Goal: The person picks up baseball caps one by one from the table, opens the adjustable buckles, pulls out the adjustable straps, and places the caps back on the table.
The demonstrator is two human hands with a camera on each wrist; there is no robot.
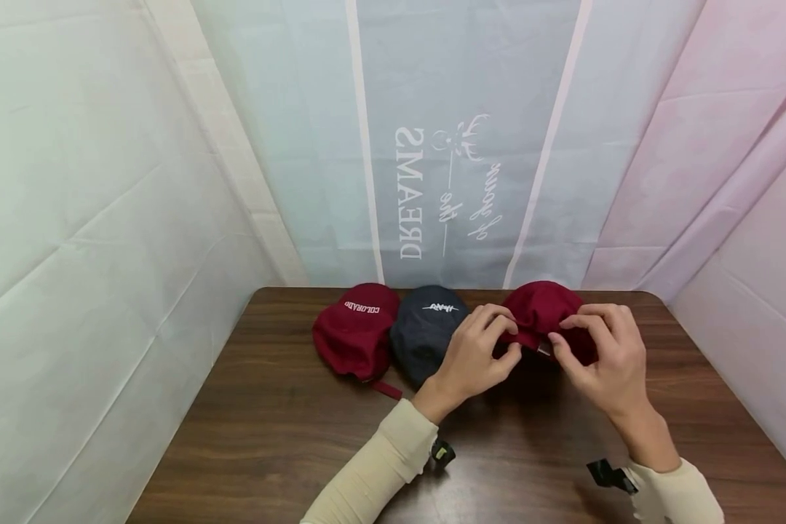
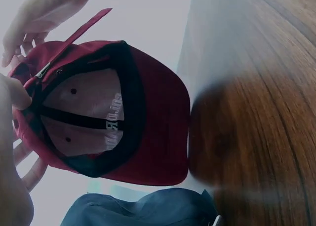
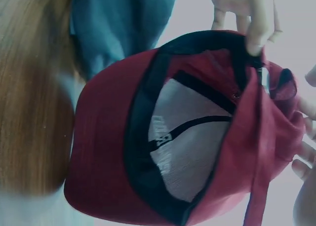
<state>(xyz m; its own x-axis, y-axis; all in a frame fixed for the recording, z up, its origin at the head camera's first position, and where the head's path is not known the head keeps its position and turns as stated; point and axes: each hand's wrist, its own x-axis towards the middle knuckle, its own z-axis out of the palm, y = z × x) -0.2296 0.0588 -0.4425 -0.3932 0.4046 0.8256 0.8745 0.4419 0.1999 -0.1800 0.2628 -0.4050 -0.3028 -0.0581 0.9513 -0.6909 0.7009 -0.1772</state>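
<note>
the held red cap (image 1: 542, 302) is located at the far right of the counter (image 1: 268, 451), to the right of the dark cap (image 1: 426, 335). the left hand (image 1: 471, 356) pinches the rear edge of the held red cap beside the metal buckle (image 2: 43, 71), thumb on the inner side and fingers on the outer side. the right hand (image 1: 605, 360) is set apart from the left hand, its bent fingers at the rear outer face of the crown; whether it pinches the fabric cannot be told. the opening of the held red cap faces the near side, exposing the black sweatband (image 2: 132, 102) and the pale inner panels, on which white lettering shows in part. the strap (image 3: 260, 152) passes through the metal buckle, and its end projects free. the brim (image 2: 165, 122) points down, close to the counter; contact cannot be confirmed. the dark cap, marked in white, sits at the far middle, its left edge against the second red cap (image 1: 354, 327). the second red cap bears the word "colorado" in white; its strap end extends toward the near right. light sleeves (image 1: 380, 458) cover both forearms. a printed sheet (image 1: 458, 65) with mirrored lettering hangs beyond the far edge of the counter.
</note>
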